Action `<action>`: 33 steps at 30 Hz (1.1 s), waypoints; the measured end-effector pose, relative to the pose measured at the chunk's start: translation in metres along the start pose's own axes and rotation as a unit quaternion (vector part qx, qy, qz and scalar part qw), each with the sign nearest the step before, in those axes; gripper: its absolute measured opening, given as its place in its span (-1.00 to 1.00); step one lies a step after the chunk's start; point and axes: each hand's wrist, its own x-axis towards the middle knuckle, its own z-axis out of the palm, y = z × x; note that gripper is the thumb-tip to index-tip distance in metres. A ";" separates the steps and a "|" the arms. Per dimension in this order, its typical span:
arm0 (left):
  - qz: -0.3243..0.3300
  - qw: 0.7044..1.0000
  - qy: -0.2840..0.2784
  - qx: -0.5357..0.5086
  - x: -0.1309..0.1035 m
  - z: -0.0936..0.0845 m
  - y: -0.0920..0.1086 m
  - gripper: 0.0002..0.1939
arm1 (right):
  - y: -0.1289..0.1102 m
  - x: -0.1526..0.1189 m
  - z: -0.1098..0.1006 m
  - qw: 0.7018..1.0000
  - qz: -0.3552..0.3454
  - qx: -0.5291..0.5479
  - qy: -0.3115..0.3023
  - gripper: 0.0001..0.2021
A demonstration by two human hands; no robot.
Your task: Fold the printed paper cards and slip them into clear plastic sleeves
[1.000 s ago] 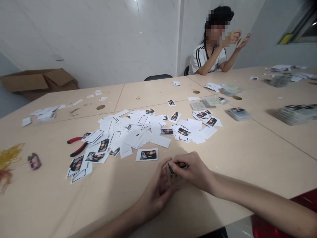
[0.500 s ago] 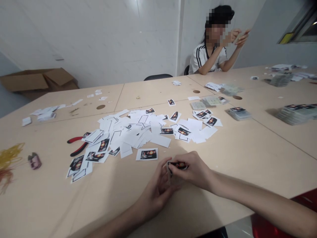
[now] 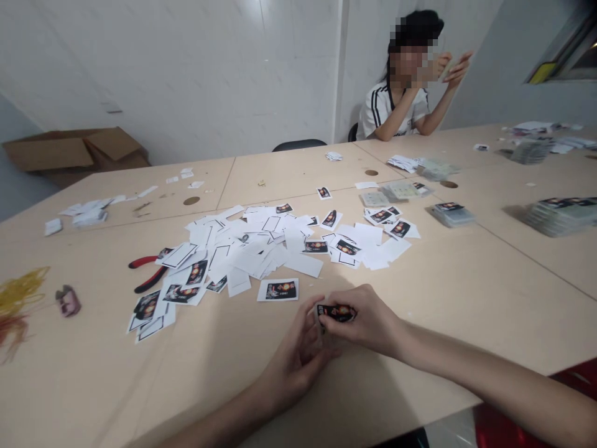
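Note:
Near the table's front edge my left hand (image 3: 301,348) cups a small clear pack, its fingers behind it and its thumb below. My right hand (image 3: 364,320) pinches a black printed label (image 3: 336,312) against the top of that pack, thumb in front. The pack's lower part is partly hidden by my fingers. Just beyond my hands a white card with a black print (image 3: 281,290) lies flat. Behind it spreads a loose pile of white and black-printed cards (image 3: 261,249).
Red-handled pliers (image 3: 148,274), a pink object (image 3: 68,301) and yellow strings (image 3: 21,292) lie left. Stacked clear packs (image 3: 559,218) and a smaller stack (image 3: 451,213) stand right. Across the table (image 3: 466,280) sits a person (image 3: 396,109); a cardboard box (image 3: 51,152) is back left.
The view has shifted very slightly. My right thumb sits a little lower, and more of the black label shows; both hands keep their hold.

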 end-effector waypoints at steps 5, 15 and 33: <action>-0.006 1.000 -0.005 -0.005 0.000 0.000 -0.001 -0.43 | 0.000 0.000 -0.001 1.000 -0.006 -0.003 -0.008 -0.92; -0.022 1.000 -0.003 -0.004 -0.001 0.000 0.003 -0.44 | -0.001 0.000 -0.003 0.999 -0.001 -0.003 -0.038 -0.98; 0.022 0.938 0.208 0.276 -0.002 -0.001 0.007 -0.85 | -0.017 -0.008 0.012 0.987 0.067 0.106 -0.096 -0.83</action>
